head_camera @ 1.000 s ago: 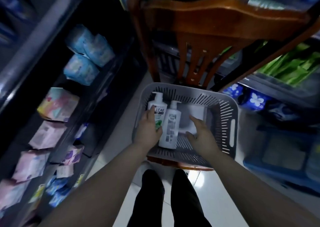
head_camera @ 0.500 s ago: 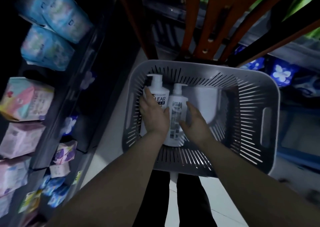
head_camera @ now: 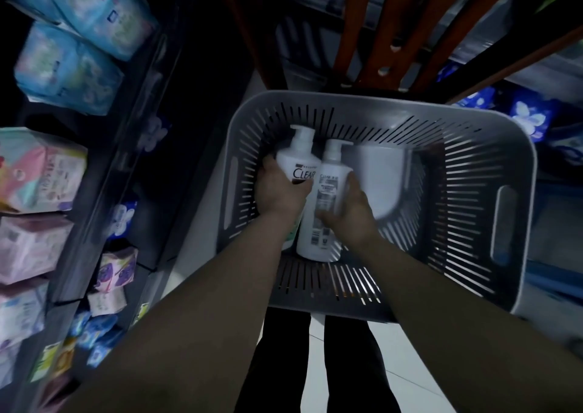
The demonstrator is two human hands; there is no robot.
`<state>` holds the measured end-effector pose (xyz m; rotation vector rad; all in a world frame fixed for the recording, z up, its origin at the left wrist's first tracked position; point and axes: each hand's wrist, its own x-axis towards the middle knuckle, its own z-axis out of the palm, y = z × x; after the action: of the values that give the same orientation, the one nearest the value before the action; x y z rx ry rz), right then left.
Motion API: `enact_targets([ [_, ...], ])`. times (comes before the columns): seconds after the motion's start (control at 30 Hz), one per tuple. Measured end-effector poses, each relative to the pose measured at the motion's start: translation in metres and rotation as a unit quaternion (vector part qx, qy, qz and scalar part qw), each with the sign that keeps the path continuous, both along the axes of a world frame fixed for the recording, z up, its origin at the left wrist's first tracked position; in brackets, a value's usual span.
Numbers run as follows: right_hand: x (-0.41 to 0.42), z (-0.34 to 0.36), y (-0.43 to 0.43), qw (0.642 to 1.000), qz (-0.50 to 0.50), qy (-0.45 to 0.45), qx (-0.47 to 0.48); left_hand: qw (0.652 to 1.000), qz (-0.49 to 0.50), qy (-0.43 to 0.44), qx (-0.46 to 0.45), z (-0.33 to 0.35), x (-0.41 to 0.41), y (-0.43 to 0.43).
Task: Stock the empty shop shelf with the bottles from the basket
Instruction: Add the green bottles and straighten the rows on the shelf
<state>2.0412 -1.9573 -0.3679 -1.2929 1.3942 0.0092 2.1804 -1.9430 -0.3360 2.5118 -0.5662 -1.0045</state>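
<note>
Head view looks down into a grey slotted basket (head_camera: 372,302) with both bare forearms reaching in from the bottom edge. By the basket's left wall, the left hand (head_camera: 279,191) curls its fingers around a white pump bottle (head_camera: 299,163) marked CLEAR, thumb across the label. Touching it on the right lies a second white bottle (head_camera: 325,210), pump toward the far wall. The right hand (head_camera: 350,212) wraps over that bottle's lower half, fingers closed round its side. Packets (head_camera: 41,169) line the shelf (head_camera: 132,147) at the left.
</note>
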Motion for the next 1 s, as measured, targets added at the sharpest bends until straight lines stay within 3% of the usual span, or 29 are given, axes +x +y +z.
enact_targets([
  [0.23,0.021,-0.002,0.008,0.994,-0.082,0.062,0.032,0.996,-0.001,-0.022,-0.086,0.013,0.001,0.016],
  [0.33,0.022,0.006,0.013,0.980,-0.049,0.185,-0.061,0.995,0.001,-0.020,-0.097,0.018,0.001,0.019],
  [0.43,0.012,0.012,0.011,0.934,0.049,0.304,-0.179,0.995,0.002,-0.008,-0.102,0.018,-0.001,0.022],
  [0.53,0.005,0.014,0.004,0.922,0.096,0.268,-0.261,0.995,0.023,0.009,-0.100,0.016,-0.003,0.026],
  [0.6,0.004,0.010,0.003,0.936,0.123,0.197,-0.263,0.995,0.027,0.008,-0.099,0.015,-0.003,0.028],
  [0.73,-0.004,0.000,-0.002,0.986,0.096,0.077,-0.111,0.995,0.016,0.015,-0.100,0.014,-0.001,0.030],
  [0.87,-0.004,-0.012,-0.008,0.978,0.154,0.124,-0.072,0.994,0.010,0.015,-0.105,0.011,0.000,0.029],
  [1.0,0.000,-0.018,-0.005,0.974,0.122,0.166,-0.095,0.993,0.014,0.036,-0.111,0.006,0.002,0.031],
])
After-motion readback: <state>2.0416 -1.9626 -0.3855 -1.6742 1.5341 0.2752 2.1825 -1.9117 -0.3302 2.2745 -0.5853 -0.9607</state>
